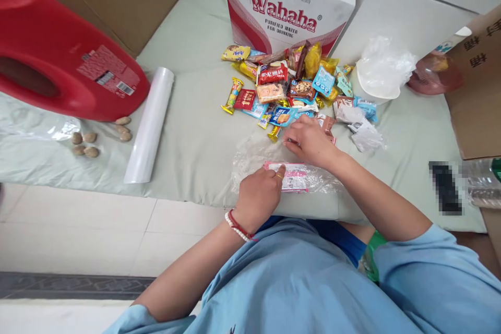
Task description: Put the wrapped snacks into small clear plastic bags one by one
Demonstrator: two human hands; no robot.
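Head view: left hand [259, 194] is seemingly steadying clear packaging [294, 177]; right hand [311, 141] is curling beside snacks [301, 90]; grips unclear; next likely needs pinching.

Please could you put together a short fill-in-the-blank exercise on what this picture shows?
1. The large box behind the snack pile bears the brand name ____.
2. Of the left hand and the right hand, the one nearer the snack pile is the ____ one.
3. The white-bead bracelet is worn on the person's ____ side.
4. The big handled container at the picture's left edge is coloured ____.

Missing words: Wahaha; right; left; red.
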